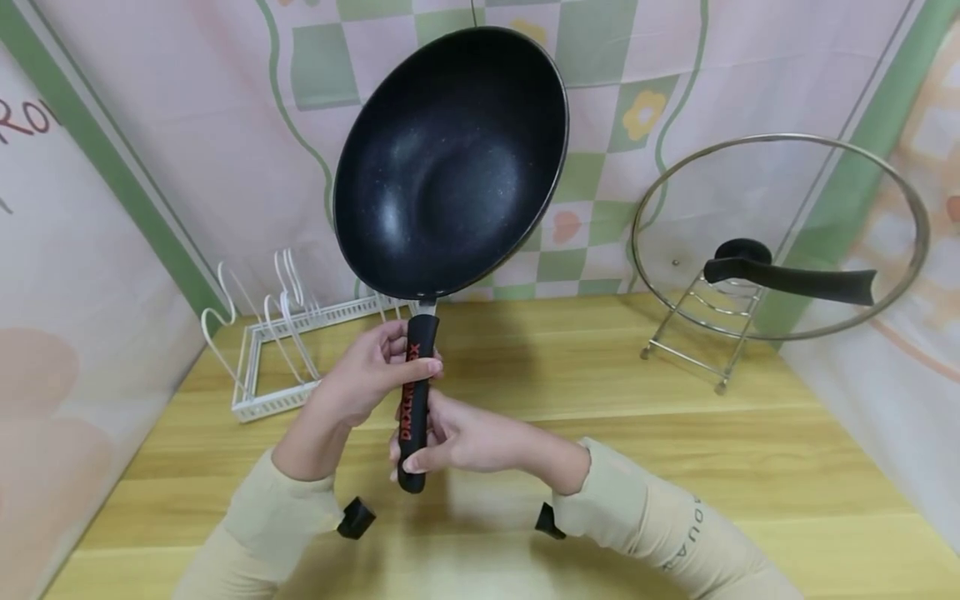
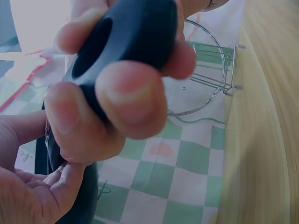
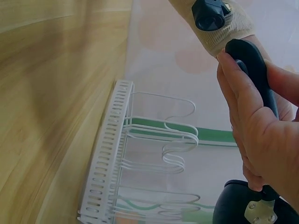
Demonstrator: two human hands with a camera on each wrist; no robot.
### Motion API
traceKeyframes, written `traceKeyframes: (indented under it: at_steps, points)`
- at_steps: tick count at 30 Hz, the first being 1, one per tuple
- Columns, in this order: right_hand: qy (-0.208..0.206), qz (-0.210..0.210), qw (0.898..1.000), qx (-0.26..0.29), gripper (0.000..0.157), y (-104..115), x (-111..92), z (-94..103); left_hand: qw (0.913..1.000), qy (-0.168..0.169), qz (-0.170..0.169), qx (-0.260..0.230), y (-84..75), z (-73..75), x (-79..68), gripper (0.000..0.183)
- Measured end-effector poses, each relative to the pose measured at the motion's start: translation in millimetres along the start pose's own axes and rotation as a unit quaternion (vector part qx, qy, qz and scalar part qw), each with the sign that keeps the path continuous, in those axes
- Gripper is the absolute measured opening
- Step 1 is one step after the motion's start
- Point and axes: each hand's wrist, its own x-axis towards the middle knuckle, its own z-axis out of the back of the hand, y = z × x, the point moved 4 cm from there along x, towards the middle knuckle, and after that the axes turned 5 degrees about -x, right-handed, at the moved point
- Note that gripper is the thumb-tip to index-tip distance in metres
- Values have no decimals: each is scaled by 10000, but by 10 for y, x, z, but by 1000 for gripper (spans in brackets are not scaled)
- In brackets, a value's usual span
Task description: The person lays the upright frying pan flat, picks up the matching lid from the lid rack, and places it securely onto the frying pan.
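A black wok point(image 1: 450, 167) is held up over the table, its dark inside facing me and its long handle point(image 1: 417, 400) pointing down. Red lettering runs along the handle. Close below the pan my left hand point(image 1: 367, 371) grips the handle's upper part, thumb across the front. Lower down, my right hand point(image 1: 468, 433) holds the handle near its end, thumb on the front. The right wrist view shows the handle end point(image 3: 254, 70) between thumb and fingers, and a riveted metal bracket on the wok point(image 3: 231, 200). A hanging hole shows in the left wrist view.
To the left stands a white rack point(image 1: 270, 404) with wire loops, partly behind the left arm. A glass lid with a metal rim point(image 1: 924, 233) and black handle point(image 1: 798, 279) leans on a wire stand point(image 1: 686, 358) at right. Patterned cloth point(image 1: 585, 250) hangs behind the wooden table point(image 1: 675, 458).
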Motion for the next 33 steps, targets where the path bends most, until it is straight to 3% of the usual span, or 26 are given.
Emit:
traceKeyframes:
  at_steps: [6, 14, 24, 31, 33]
  points:
    - [-80, -22, 9999, -94, 71, -16, -13, 19, 9999, 84, -105, -51, 12, -33, 7, 33]
    - [-95, 10, 9999, 34, 72, -35, -41, 12, 9999, 72, 60, -39, 33, -84, 18, 44]
    - [-330, 185, 9991, 167, 62, -85, -85, -3, 9997, 244, -4, 27, 45, -155, 36, 45]
    - [-371, 238, 9986, 275, 44, -115, -117, -17, 9989, 419, 86, 166, 64, -202, 46, 42]
    - [-389, 240, 9986, 277, 49, -124, -140, -14, 9986, 469, 85, 248, 71, -214, 50, 42]
